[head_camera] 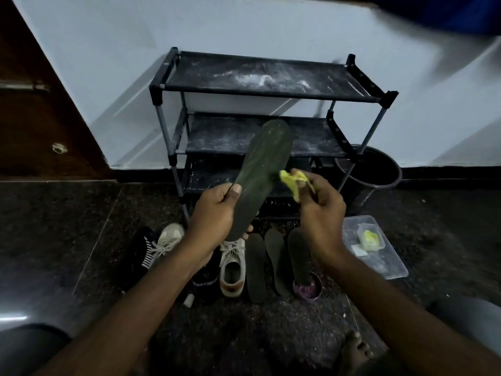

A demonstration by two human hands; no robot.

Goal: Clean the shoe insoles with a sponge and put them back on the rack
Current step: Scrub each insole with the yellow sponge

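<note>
As our left hand is gripping an insole by its lower end, holding it tilted up, our right hand is pinching a sponge just beside its edge, three more insoles lying on the floor, rack standing beyond.

the left hand grips a dark insole tilted up before the black rack, the right hand pinches a yellow sponge at its right edge, and three insoles lie on the near floor beside shoes.
</note>
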